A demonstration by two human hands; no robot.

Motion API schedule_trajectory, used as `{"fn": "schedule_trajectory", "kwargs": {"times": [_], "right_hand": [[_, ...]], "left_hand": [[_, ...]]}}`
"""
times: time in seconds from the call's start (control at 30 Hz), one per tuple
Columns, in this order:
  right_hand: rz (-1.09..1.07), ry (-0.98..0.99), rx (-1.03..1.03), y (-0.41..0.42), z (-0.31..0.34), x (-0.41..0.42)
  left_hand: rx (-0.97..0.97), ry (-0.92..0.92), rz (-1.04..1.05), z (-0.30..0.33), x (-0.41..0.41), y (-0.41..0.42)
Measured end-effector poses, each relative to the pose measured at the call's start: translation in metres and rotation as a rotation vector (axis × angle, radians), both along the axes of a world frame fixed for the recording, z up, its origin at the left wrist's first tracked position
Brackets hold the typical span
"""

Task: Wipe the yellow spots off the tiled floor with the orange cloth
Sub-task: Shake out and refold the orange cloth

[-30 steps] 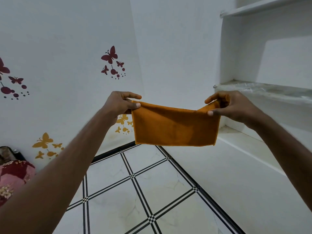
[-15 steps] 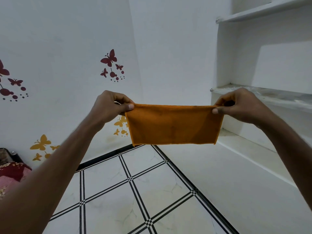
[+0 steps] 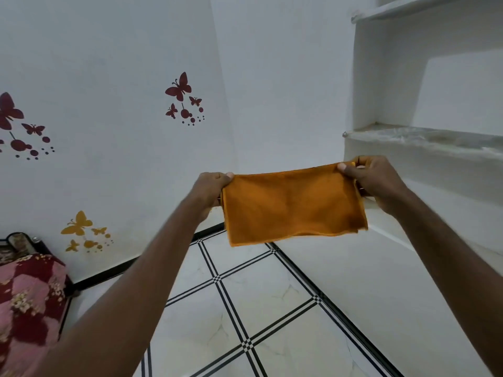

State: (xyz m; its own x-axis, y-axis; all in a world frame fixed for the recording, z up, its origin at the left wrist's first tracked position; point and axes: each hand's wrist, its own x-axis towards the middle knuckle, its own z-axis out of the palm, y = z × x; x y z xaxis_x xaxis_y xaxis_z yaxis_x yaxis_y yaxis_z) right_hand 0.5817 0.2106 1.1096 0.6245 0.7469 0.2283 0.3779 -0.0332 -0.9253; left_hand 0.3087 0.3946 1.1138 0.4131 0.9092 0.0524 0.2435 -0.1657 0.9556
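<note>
Both hands raised out in front at arm's length, stretching the orange cloth (image 3: 292,205) between them. Left hand (image 3: 211,190) closed in a fist around the cloth's upper left corner, thumb pressed on the top edge. Right hand (image 3: 374,180) pinched shut on the upper right corner, thumb on the near face, fingers curled behind.

Cloth held in the air, well above the tiled floor (image 3: 253,317), in front of the room's corner. Folded to a wide rectangle, top edge pulled nearly taut and sloping up slightly toward the right hand. Colour a deep, even orange with a soft, napped look; faint shallow creases across the middle. Stitched hem visible along the left and right sides and the bottom; lower edge hanging free and slightly wavy, with a second layer showing at the lower right corner.

Floor of pale marbled tiles with black-and-white striped borders; no yellow spots discernible on the stretch in view. Butterfly stickers (image 3: 182,100) on the white wall at left, built-in white shelves (image 3: 424,144) at right, a floral red and pink cushion (image 3: 30,300) at the lower left.
</note>
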Motion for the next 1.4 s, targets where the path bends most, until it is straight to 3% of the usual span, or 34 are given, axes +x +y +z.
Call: {"fn": "schedule_trajectory", "kwargs": {"times": [0.13,0.3,0.43,0.73,0.87,1.0,1.1,1.2,1.3,1.4], "right_hand": [[-0.015,-0.053,-0.003,-0.006,-0.014,-0.001],[0.057,-0.105,-0.040,-0.028,-0.006,-0.001],[0.106,-0.138,-0.092,-0.043,0.004,-0.001],[0.252,-0.037,-0.060,-0.056,0.009,-0.020],[0.214,0.102,-0.099,-0.028,-0.012,-0.045],[0.197,0.181,-0.094,0.005,-0.035,-0.089],[0.142,0.225,-0.054,0.018,-0.038,-0.112],[0.176,0.387,-0.041,0.013,-0.025,-0.120],[0.235,0.411,0.040,-0.008,-0.010,-0.124],[-0.048,0.402,0.263,-0.028,-0.012,-0.131]], "left_hand": [[0.014,0.035,-0.018,-0.014,0.000,0.005],[0.108,0.149,-0.326,-0.006,-0.025,-0.001],[0.226,0.205,-0.281,-0.005,-0.039,-0.005],[0.097,0.055,-0.281,0.006,-0.048,-0.027],[0.056,0.111,-0.166,-0.009,-0.007,-0.043],[-0.076,0.057,-0.227,-0.037,0.038,-0.063],[0.002,0.000,-0.235,-0.042,0.046,-0.071],[0.170,0.090,-0.286,-0.033,0.033,-0.069],[0.272,0.112,-0.401,-0.016,0.014,-0.063],[0.307,0.072,-0.519,0.011,-0.004,-0.068]]}}
